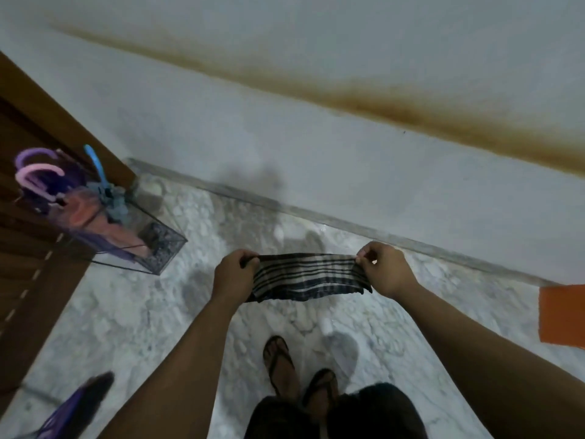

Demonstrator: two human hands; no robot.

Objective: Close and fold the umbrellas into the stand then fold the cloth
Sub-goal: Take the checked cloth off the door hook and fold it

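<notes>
A dark-and-white striped cloth (308, 277) hangs stretched between my two hands above the marble floor, folded into a short band. My left hand (232, 277) grips its left corner and my right hand (384, 269) pinches its right corner. At the left, a clear square umbrella stand (158, 242) leans beside the wooden door. Inside it stand closed umbrellas: one with a purple hooked handle (30, 155), one with a pink hooked handle (36, 175), and one with a blue straight handle (95, 163).
A brown wooden door (28, 248) fills the left edge. A white wall with a brown stain runs along the back. An orange object (562, 315) sits at the right edge. A purple-and-dark object (79, 407) lies at the lower left. My sandalled feet (299, 372) stand below the cloth.
</notes>
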